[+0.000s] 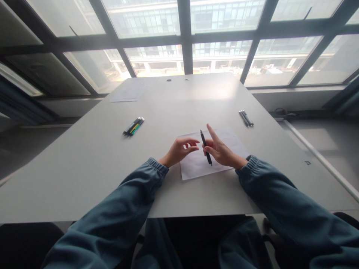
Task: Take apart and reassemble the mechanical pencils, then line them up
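Observation:
Between the thumb and fingers of my right hand (220,152) is a black pen (208,154), tilted, its silver end pointing up and away from me. The index finger of that hand is stretched out. Just left of the pen, my left hand (181,148) is half curled with thumb and fingertips apart, holding nothing. A small gap separates its fingertips from the pen. Under both hands lies white paper (193,168), partly covered by them.
On the white table (84,168), several pens and markers (134,127) lie in a bundle at left. More pens (246,118) lie at right. Another paper sheet (126,93) is at the far left, near the large windows (157,56). A small dark mark (307,163) shows near the right edge.

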A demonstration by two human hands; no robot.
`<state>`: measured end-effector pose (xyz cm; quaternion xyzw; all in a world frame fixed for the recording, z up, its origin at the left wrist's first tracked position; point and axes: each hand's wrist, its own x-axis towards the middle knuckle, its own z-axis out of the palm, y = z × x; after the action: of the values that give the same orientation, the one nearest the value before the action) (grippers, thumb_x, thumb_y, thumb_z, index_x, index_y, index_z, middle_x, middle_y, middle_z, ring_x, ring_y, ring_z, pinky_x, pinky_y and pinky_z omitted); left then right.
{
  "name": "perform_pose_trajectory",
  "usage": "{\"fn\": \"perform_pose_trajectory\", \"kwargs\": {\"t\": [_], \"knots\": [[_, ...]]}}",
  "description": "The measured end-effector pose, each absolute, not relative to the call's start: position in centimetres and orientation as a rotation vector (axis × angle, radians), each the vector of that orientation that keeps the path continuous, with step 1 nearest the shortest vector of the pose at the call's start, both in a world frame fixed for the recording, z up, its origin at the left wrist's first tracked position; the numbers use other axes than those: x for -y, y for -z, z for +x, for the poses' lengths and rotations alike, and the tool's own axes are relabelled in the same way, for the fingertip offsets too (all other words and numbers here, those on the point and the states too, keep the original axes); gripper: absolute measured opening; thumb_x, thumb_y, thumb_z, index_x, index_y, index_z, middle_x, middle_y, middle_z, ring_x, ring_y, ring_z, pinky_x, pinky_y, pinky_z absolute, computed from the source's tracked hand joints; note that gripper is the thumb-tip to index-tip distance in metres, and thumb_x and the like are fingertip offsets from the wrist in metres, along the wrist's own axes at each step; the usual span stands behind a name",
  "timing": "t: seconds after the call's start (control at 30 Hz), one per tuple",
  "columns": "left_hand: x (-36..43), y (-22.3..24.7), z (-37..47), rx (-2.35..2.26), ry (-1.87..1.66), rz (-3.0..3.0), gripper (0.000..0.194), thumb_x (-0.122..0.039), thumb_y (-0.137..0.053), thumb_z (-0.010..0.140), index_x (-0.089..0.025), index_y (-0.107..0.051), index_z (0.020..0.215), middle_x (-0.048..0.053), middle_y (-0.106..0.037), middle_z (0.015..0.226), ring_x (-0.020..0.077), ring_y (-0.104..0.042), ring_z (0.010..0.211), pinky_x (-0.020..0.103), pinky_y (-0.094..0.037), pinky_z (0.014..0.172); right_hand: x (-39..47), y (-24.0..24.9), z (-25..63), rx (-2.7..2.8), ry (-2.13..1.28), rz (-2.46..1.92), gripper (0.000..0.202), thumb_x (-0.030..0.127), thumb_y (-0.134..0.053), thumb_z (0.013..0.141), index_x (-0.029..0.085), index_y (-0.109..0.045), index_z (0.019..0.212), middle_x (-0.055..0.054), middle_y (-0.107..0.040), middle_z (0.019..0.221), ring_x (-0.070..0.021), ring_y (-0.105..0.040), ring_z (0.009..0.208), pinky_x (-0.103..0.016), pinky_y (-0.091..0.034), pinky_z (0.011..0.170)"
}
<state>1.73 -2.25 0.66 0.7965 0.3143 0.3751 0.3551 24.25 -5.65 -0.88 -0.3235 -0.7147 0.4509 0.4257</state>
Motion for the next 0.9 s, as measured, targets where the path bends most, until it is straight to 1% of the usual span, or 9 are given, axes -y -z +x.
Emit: {"fn": "perform_pose_trajectory", "kwargs": {"t": [0.1,0.3,0.37,0.43,0.5,0.6,0.67,0.73,0.9], "knots": [[2.1,-0.2,1.7,-0.785,-0.963,1.938,0.04,-0.046,-0.076,0.085,-0.016,-0.075,0.111,0.008,-0.077,0.086,0.0184,-0.07,0.078,0.029,-0.053,0.068,5.6,1.1,24.2,1.811,-1.201,-0.761,0.095,0.021,-0.053,0.094,0.03,0.011,0.163,0.002,-0.062,0.086,-0.0165,-0.066,0.075,-0.039,-0.059,0.08],[2.0,0.1,1.9,-0.703,-0.947,1.699,0.05,-0.046,-0.081,0.08,-0.012,-0.072,0.115,0.01,-0.076,0.085,0.0189,-0.07,0.075,0.032,-0.057,0.072,5.9,1.0,24.5,1.868,-1.262,-0.806,0.091,0.023,-0.057,0.092,0.031,-0.002,0.165,0.002,-0.063,0.089,-0.0128,-0.062,0.069,-0.03,-0.058,0.067],[2.1,-0.1,1.9,-0.701,-0.962,1.673,0.048,-0.046,-0.082,0.079,-0.012,-0.073,0.112,0.009,-0.075,0.086,0.0172,-0.069,0.072,0.032,-0.057,0.071,5.9,0.9,24.5,1.861,-1.271,-0.815,0.091,0.025,-0.06,0.091,0.03,-0.007,0.165,0.002,-0.066,0.089,-0.0126,-0.062,0.067,-0.029,-0.057,0.065],[2.0,-0.3,1.8,-0.724,-1.015,1.665,0.043,-0.047,-0.083,0.078,-0.012,-0.073,0.101,0.009,-0.075,0.086,0.0162,-0.069,0.07,0.031,-0.057,0.07,5.7,0.8,24.5,1.825,-1.237,-0.843,0.082,0.028,-0.061,0.092,0.027,-0.02,0.163,0.001,-0.068,0.088,-0.0129,-0.062,0.066,-0.029,-0.056,0.065],[1.7,-0.3,1.6,-0.783,-1.095,1.65,0.04,-0.048,-0.083,0.078,-0.012,-0.072,0.093,0.008,-0.074,0.081,0.0156,-0.068,0.069,0.029,-0.056,0.068,5.4,0.8,24.5,1.768,-1.14,-0.899,0.061,0.033,-0.06,0.094,0.021,-0.044,0.152,-0.001,-0.07,0.084,-0.0134,-0.062,0.065,-0.03,-0.056,0.066],[0.7,0.2,1.0,-0.897,-1.235,1.595,0.039,-0.049,-0.081,0.079,-0.013,-0.072,0.093,0.006,-0.073,0.076,0.0142,-0.067,0.066,0.027,-0.053,0.065,4.9,0.7,24.9,1.69,-0.906,-1.043,0.036,0.043,-0.058,0.096,0.017,-0.07,0.118,-0.002,-0.069,0.075,-0.015,-0.064,0.065,-0.03,-0.054,0.067],[0.0,0.6,0.6,-0.933,-1.294,1.564,0.041,-0.05,-0.081,0.078,-0.014,-0.072,0.094,0.006,-0.073,0.075,0.0137,-0.066,0.065,0.026,-0.051,0.063,4.6,0.6,25.3,1.675,-0.747,-1.138,0.031,0.045,-0.06,0.095,0.017,-0.074,0.099,-0.003,-0.07,0.073,-0.0166,-0.065,0.065,-0.03,-0.053,0.065],[-0.6,1.0,0.3,-0.947,-1.323,1.528,0.043,-0.052,-0.082,0.076,-0.013,-0.072,0.094,0.005,-0.073,0.074,0.0135,-0.066,0.064,0.025,-0.049,0.06,4.5,0.5,25.6,1.703,-0.638,-1.182,0.029,0.043,-0.061,0.094,0.018,-0.074,0.09,-0.005,-0.072,0.075,-0.0178,-0.066,0.067,-0.031,-0.052,0.065],[-0.9,1.1,0.3,-0.954,-1.335,1.482,0.043,-0.051,-0.083,0.075,-0.013,-0.073,0.093,0.006,-0.072,0.074,0.0129,-0.064,0.063,0.024,-0.047,0.058,4.5,0.6,25.8,1.834,-0.509,-1.163,0.02,0.033,-0.062,0.093,0.019,-0.075,0.089,-0.005,-0.075,0.084,-0.0178,-0.066,0.072,-0.03,-0.052,0.066]]}}
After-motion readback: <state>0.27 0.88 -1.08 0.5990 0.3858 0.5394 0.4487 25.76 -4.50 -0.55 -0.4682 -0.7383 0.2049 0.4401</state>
